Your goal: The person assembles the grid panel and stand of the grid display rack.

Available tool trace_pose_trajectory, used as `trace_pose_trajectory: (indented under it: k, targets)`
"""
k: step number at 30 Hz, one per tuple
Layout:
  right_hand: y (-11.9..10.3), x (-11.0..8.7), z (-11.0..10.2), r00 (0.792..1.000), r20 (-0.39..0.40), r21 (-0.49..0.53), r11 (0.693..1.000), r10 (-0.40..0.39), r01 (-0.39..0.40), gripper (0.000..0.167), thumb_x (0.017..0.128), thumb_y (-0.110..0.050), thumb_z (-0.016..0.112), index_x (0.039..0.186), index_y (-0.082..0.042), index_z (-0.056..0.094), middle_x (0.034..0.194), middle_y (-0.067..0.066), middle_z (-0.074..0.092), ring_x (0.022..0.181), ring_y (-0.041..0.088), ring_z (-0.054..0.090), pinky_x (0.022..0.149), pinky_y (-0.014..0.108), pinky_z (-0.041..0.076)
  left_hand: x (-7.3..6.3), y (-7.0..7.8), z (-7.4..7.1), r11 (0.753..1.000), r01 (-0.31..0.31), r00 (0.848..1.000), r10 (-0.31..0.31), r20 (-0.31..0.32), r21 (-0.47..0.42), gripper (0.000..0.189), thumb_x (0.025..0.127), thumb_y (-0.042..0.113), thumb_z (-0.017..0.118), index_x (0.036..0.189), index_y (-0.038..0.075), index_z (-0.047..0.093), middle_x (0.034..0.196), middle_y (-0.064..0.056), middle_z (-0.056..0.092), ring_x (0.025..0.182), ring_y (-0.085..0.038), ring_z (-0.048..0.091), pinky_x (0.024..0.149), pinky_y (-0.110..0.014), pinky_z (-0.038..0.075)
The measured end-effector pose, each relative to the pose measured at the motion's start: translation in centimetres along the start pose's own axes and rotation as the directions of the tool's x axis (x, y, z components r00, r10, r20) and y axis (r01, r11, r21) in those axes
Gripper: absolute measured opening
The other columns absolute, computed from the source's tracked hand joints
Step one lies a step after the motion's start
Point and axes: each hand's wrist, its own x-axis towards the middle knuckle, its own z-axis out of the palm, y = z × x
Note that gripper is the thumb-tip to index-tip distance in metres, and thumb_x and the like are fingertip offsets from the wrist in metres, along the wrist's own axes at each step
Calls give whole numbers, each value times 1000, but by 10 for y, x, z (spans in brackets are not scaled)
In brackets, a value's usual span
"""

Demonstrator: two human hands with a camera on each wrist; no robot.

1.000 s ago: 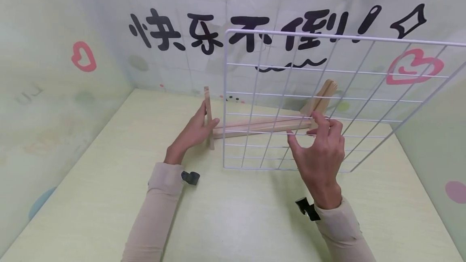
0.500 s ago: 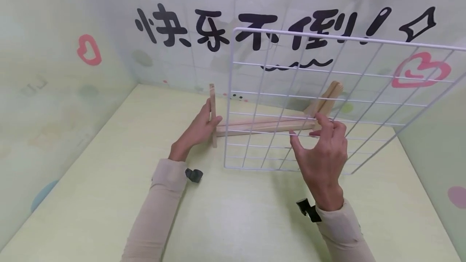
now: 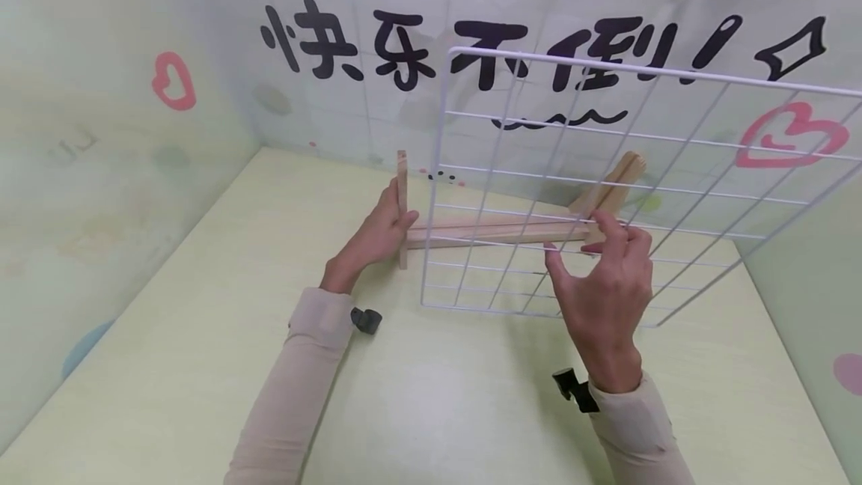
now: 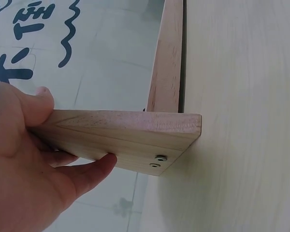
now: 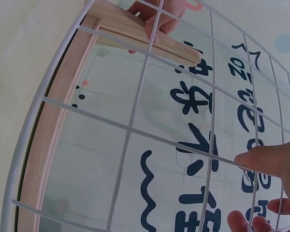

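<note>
A wooden stand with two side pieces and a long grooved crossbar (image 3: 498,234) rests on the table by the back wall. My left hand (image 3: 378,232) grips its left side piece (image 4: 121,130), thumb on one face and fingers on the other. Two screw heads (image 4: 159,158) show near that piece's lower end. My right hand (image 3: 609,290) holds a white wire grid panel (image 3: 572,60), its thumb (image 5: 263,159) and fingers curled at the wires. The panel leans upright in front of the crossbar, overlapping it and the right side piece (image 3: 622,178) in the head view.
The pale tabletop (image 3: 417,410) runs up to the back wall (image 3: 323,118), which bears black lettering and a pink heart. Side walls stand left (image 3: 101,193) and right (image 3: 801,305). The panel's upper right part runs out of the head view.
The head view has turned slightly, shifting the scene rightward. The panel's top left corner leans a little further right. Both hands keep their hold.
</note>
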Motion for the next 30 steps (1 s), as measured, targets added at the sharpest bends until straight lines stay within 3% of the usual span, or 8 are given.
trace_pose_trajectory:
  k: [7, 21, 30]
  targets:
    - [4, 0, -6, 999, -26, 10, 1000, 22, -22, 61, 72, -12, 86, 124, 2, 57, 105, 30, 54, 77, 36, 67, 67, 54, 44, 6, 4, 6, 1000, 26, 1000, -26, 11, -15, 74, 106, 17, 44, 156, -5, -6, 162, -29, 6, 150, -40, 13, 120, -52, 19]
    - [1, 7, -5, 1000, -29, 27, 1000, 11, -11, 59, 74, -13, 83, 124, 3, 56, 106, 29, 54, 78, 36, 67, 66, 54, 45, 0, 5, 3, 999, 50, 999, -50, -6, -15, 74, 106, 14, 42, 155, -5, -10, 161, -30, 2, 150, -42, 10, 121, -53, 14]
    - [1, 10, -5, 1000, -11, 12, 1000, 19, -18, 61, 73, -13, 84, 125, 2, 55, 103, 29, 54, 77, 37, 65, 63, 54, 45, -2, 6, 3, 998, 62, 998, -62, -4, -9, 73, 106, 13, 42, 155, -3, -10, 161, -29, 2, 150, -41, 11, 120, -54, 17]
